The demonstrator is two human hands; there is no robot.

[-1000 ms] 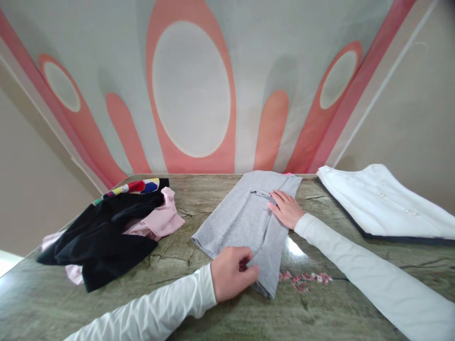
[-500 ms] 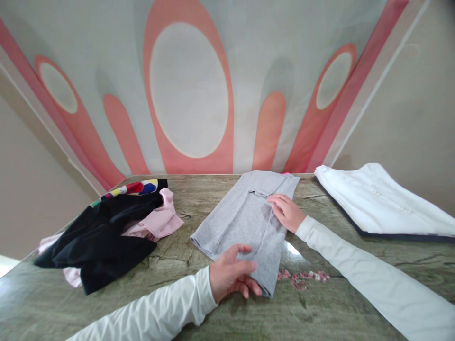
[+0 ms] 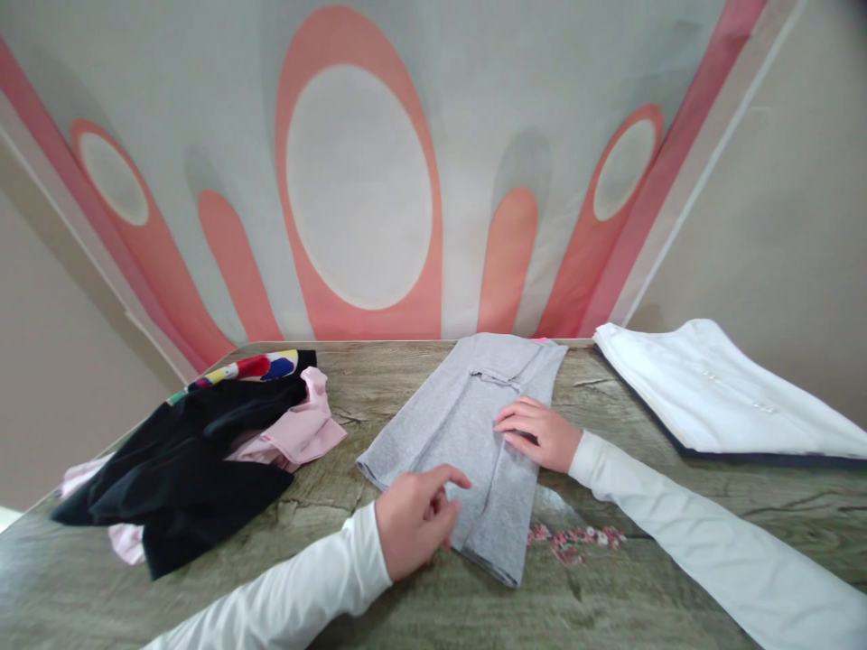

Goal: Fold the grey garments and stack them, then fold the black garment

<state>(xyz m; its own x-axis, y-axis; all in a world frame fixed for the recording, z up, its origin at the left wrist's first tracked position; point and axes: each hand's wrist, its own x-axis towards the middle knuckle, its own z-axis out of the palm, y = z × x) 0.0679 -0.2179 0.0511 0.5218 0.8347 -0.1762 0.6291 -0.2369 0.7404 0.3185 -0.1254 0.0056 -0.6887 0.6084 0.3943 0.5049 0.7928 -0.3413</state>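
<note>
A grey garment [image 3: 433, 424], folded into a long panel, lies on the wooden table in front of me. It has a small dark-edged seam near its far end and a bit of pink at its far right edge. My right hand [image 3: 538, 435] rests on its right side, fingers stretched over the cloth. By its near left edge is my left hand [image 3: 416, 522], index finger pointing out and thumb apart, with nothing visible between them. The lower fingers of that hand are partly hidden, and I cannot tell whether they touch the cloth.
At the left, a loose heap holds a black garment [image 3: 203, 469], a pink garment [image 3: 302, 438] and multicoloured cloth [image 3: 261, 365]. A white folded garment [image 3: 718, 388] lies over dark cloth at the right. A patterned wall covering [image 3: 467, 181] stands behind the table [image 3: 610, 596].
My right hand has slid towards me and slightly left over the grey garment. My left hand has drawn back left from its near edge. The view has tilted slightly.
</note>
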